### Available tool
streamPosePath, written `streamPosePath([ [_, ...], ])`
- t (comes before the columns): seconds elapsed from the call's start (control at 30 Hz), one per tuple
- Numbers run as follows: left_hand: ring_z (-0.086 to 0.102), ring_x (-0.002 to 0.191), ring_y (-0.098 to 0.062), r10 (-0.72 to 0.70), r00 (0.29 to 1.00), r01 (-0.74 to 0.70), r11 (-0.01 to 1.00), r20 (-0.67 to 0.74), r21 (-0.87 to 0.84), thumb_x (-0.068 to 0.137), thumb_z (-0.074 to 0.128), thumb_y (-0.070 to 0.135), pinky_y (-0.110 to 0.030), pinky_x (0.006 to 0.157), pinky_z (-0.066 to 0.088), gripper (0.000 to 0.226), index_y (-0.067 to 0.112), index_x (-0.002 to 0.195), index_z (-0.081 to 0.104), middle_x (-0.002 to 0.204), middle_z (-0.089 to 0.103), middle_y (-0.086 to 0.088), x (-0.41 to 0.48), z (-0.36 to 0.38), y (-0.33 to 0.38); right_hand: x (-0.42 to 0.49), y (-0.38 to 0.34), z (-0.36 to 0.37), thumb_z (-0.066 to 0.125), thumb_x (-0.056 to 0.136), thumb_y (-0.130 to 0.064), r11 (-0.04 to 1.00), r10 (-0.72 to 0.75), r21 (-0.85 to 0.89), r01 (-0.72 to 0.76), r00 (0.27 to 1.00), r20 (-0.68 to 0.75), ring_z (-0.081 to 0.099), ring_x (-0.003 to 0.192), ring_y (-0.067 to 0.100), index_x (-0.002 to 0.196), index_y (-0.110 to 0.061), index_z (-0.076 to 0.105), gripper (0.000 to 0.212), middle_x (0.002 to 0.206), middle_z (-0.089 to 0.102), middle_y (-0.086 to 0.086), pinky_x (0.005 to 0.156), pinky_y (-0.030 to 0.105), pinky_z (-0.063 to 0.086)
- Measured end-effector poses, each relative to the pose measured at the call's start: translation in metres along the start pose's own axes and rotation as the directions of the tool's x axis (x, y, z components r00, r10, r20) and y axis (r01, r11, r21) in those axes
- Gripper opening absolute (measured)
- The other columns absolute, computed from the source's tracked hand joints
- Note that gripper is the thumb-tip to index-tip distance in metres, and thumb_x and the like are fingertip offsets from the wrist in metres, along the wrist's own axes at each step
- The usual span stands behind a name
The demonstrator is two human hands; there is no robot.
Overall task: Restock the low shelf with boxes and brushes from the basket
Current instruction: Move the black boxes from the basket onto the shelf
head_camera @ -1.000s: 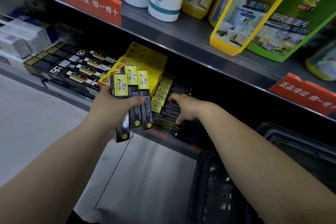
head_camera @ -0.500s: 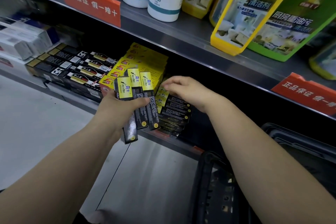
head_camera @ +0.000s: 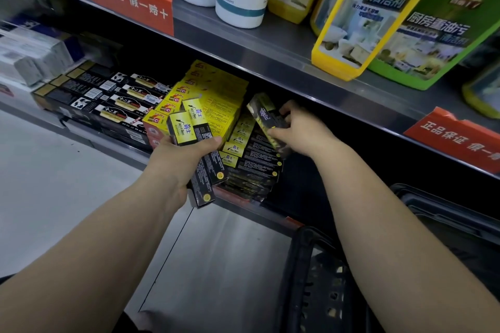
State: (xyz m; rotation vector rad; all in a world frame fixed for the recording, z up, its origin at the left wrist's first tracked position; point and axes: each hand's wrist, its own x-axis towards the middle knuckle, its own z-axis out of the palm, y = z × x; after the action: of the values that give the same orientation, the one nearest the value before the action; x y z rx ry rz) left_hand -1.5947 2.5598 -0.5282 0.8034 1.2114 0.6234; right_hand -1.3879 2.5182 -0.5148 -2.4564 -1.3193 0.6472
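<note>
On the low shelf point(head_camera: 270, 211), right of the bright yellow cartons point(head_camera: 216, 94), lies the stack of long black-and-yellow cardboard boxes point(head_camera: 251, 162). My right hand point(head_camera: 300, 132) pinches one tilted box point(head_camera: 266, 121) above it, angled, I judge, to clear the upper shelf. My left hand point(head_camera: 176, 159) grips fanned spare boxes point(head_camera: 200, 143) nearby, ready for passing. The black plastic basket point(head_camera: 311, 265) waits near right.

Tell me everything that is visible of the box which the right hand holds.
The box is long and slim, seemingly printed cardboard, black with yellow parts; blur makes its print unreadable. The right hand grips it near the middle, fingers on the far side, thumb on the near one. It is tilted, one end raised towards the back, above the stack of similar boxes on the low shelf. Whether it touches the stack is unclear.
</note>
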Motion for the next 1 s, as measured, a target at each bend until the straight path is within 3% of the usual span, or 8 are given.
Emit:
streamPosePath([
  [0.13,0.068,0.075,-0.020,0.019,1.000,-0.019,1.000,0.016,0.015,0.070,0.080,0.015,-0.038,0.069,0.055,0.029,0.021,0.091,0.061,0.089,0.071,-0.004,0.000,0.000,-0.003,0.014,0.010,0.016,0.062,0.089,-0.025,0.975,-0.052,-0.220,0.045,0.998,-0.027,0.056,0.098,0.025,0.127,-0.017,0.048,0.041,0.118,0.058,0.009,0.073,0.027,0.040],
  [0.2,0.068,0.076,-0.021,0.022,1.000,-0.023,1.000,0.021,0.019,0.070,0.080,0.015,-0.039,0.071,0.055,0.031,0.019,0.095,0.061,0.090,0.071,-0.005,0.000,0.000,-0.003,0.018,0.009,0.030,0.058,0.091,-0.022,0.973,-0.058,-0.219,0.075,0.995,0.084,0.054,0.099,0.022,0.129,-0.019,0.050,0.039,0.122,0.058,0.009,0.074,0.026,0.040],
  [0.3,0.068,0.078,-0.022,0.025,0.999,-0.026,0.999,0.020,0.022,0.069,0.080,0.015,-0.040,0.073,0.055,0.039,0.015,0.104,0.061,0.092,0.070,-0.006,-0.002,0.000,-0.003,0.019,0.006,0.041,0.052,0.095,-0.031,0.976,-0.017,-0.207,0.074,0.965,0.263,0.048,0.122,0.023,0.139,-0.025,0.041,0.045,0.141,0.046,0.007,0.090,0.028,0.040],
  [0.43,0.068,0.078,-0.022,0.040,0.999,-0.040,0.999,0.020,0.019,0.069,0.080,0.014,-0.038,0.071,0.055,0.038,0.016,0.102,0.061,0.092,0.070,-0.006,-0.002,0.000,-0.003,0.016,0.012,0.033,0.066,0.073,-0.062,0.968,0.113,-0.251,-0.008,0.906,0.408,0.026,0.140,0.028,0.149,-0.030,0.013,0.099,0.157,0.015,0.009,0.108,0.037,0.031],
  [0.53,0.068,0.080,-0.023,0.035,0.999,-0.036,0.999,0.020,0.027,0.068,0.081,0.015,-0.041,0.075,0.056,0.045,0.014,0.108,0.060,0.095,0.070,-0.007,-0.001,0.001,-0.003,0.012,0.012,0.033,0.079,0.062,-0.054,0.905,0.180,-0.423,0.034,0.872,0.455,0.021,0.143,0.030,0.150,-0.029,-0.001,0.122,0.158,0.007,0.011,0.110,0.041,0.030],
  [0.63,0.068,0.081,-0.023,0.034,0.999,-0.034,0.999,0.013,0.038,0.068,0.081,0.017,-0.044,0.079,0.055,0.044,0.014,0.107,0.060,0.096,0.070,-0.007,-0.001,0.002,-0.003,0.011,0.011,0.038,0.080,0.067,-0.044,0.895,0.169,-0.444,0.043,0.889,0.426,0.029,0.138,0.030,0.150,-0.026,0.003,0.115,0.156,0.014,0.012,0.104,0.039,0.037],
  [0.77,0.068,0.081,-0.022,0.034,0.999,-0.034,0.998,0.009,0.044,0.068,0.082,0.017,-0.045,0.080,0.055,0.045,0.015,0.107,0.060,0.095,0.070,-0.005,0.000,0.001,-0.003,0.013,0.013,0.039,0.078,0.069,-0.047,0.895,0.162,-0.443,0.050,0.889,0.427,0.028,0.139,0.030,0.150,-0.024,0.006,0.111,0.156,0.015,0.012,0.105,0.038,0.035],
  [1.0,0.069,0.079,-0.021,0.006,0.998,-0.010,0.998,0.067,0.055,0.067,0.081,0.016,-0.036,0.070,0.055,0.046,0.014,0.108,0.061,0.096,0.071,-0.007,-0.002,0.002,-0.006,0.011,0.014,0.038,0.078,0.070,-0.046,0.906,0.134,-0.419,0.060,0.898,0.419,0.030,0.138,0.030,0.151,-0.022,0.006,0.111,0.156,0.016,0.013,0.108,0.038,0.036],
])
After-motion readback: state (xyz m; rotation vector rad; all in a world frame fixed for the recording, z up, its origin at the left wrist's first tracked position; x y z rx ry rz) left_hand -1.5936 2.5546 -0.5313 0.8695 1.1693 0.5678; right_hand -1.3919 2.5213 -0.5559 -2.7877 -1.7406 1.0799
